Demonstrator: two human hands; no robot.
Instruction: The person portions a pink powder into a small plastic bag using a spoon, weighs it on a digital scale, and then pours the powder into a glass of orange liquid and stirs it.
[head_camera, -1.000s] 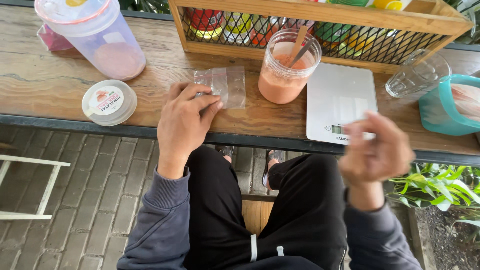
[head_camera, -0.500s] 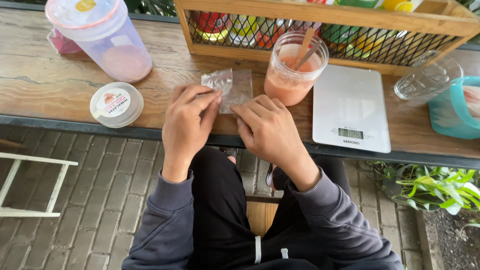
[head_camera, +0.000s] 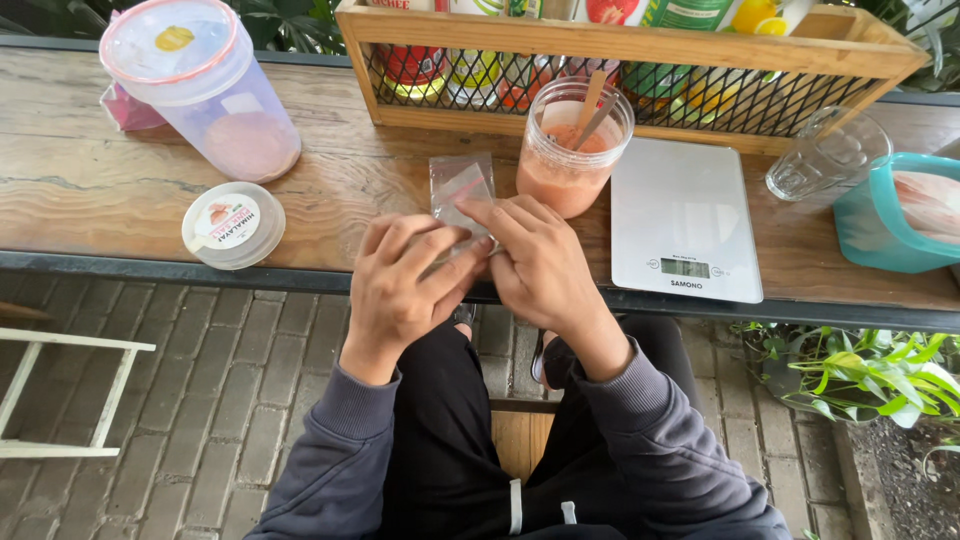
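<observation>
Both of my hands hold a small clear plastic zip bag (head_camera: 459, 188) at the near edge of the wooden table (head_camera: 90, 190). My left hand (head_camera: 405, 290) pinches the bag's lower left part with its fingers. The bag's lower right part is pinched by my right hand (head_camera: 540, 262), and its top sticks up flat above my fingers. Just right of the bag stands an open jar (head_camera: 570, 150) of pink powder with a wooden spoon (head_camera: 590, 105) in it.
A white kitchen scale (head_camera: 685, 220) lies right of the jar. A round lid (head_camera: 233, 225) and a large lidded plastic tub (head_camera: 205, 90) sit at left. A wooden crate (head_camera: 640, 50) of bottles stands behind. An empty glass (head_camera: 825, 155) and a teal container (head_camera: 900, 215) are at right.
My right hand came in from the right, near the scale, and took hold of the bag beside my left hand. Both hands drew the bag toward the table's near edge.
</observation>
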